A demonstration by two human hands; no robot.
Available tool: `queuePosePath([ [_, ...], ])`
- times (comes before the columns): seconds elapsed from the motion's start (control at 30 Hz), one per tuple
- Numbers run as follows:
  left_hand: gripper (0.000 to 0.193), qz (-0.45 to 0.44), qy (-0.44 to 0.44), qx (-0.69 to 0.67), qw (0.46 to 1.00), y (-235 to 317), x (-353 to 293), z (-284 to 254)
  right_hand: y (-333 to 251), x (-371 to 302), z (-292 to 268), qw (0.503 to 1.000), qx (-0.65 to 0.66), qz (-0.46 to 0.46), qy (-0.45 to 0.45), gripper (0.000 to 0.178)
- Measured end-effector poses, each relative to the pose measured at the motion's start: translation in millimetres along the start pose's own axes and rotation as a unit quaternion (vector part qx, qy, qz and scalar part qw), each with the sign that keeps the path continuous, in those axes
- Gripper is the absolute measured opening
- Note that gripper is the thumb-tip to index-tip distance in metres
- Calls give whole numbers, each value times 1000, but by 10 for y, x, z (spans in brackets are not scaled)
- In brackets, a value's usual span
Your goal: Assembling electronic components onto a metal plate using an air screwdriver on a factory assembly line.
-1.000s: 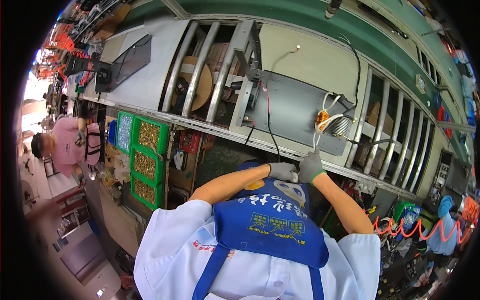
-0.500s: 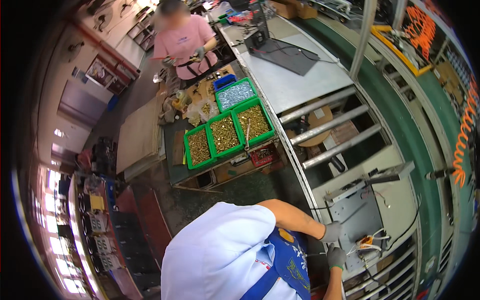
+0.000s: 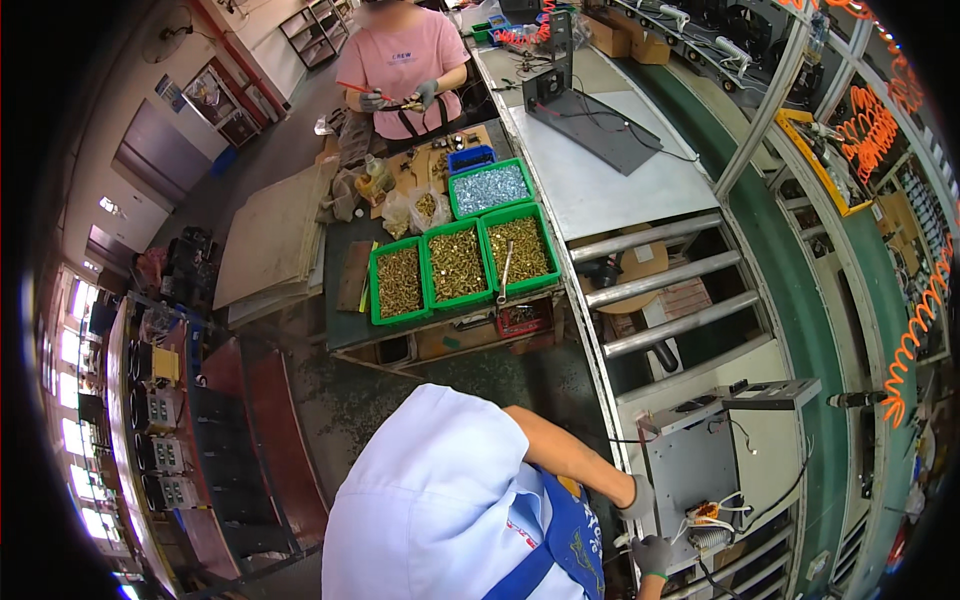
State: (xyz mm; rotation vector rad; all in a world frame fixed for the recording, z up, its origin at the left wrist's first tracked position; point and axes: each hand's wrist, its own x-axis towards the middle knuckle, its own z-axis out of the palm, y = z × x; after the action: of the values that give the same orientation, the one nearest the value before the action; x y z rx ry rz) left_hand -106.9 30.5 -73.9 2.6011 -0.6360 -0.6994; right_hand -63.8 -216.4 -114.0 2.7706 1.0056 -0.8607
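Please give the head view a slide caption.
Gloved hands beside a grey chassis with an orange coil; green bins of brass-coloured parts nearby.

A roller conveyor [image 3: 682,323] carries a pale board [image 3: 775,430] under a grey chassis [image 3: 695,472]; beyond the chassis, a white sheet [image 3: 640,192] bears a dark panel [image 3: 608,143].

A bare stretch of plate [image 3: 692,468] leaves room at 2 o'clock from the left hand [image 3: 638,497] — end panel [image 3: 685,413] blocking at 1, coil [image 3: 707,511] and white wires [image 3: 736,508] at 3.
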Motion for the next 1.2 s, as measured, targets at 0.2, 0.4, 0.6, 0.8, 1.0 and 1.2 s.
queuePosePath([
  [0.2, 24, -95, 64, -32, 993, -194, 296, 251, 23, 6, 512, 961, -243, 10, -134, 24],
  [0.4, 30, -100, 388, 300, 866, -622, 840, 68, 297, -241, 1048, 973, -177, 51, -137, 52],
  [0.6, 37, -74, 169, 272, 944, -732, 499, -389, 190, -222, 957, 921, -300, 83, -236, 45],
  [0.8, 31, -3, 99, 344, 934, -656, 586, -712, 650, -403, 1304, 894, -336, 132, -264, 37],
  [1.0, 22, 34, 246, 312, 917, -457, 914, -906, 645, -481, 811, 930, -239, 87, -265, 38],
  [1.2, 31, -50, 144, 291, 945, -588, 1635, -962, 792, -545, 820, 950, -178, 106, -234, 34],
])
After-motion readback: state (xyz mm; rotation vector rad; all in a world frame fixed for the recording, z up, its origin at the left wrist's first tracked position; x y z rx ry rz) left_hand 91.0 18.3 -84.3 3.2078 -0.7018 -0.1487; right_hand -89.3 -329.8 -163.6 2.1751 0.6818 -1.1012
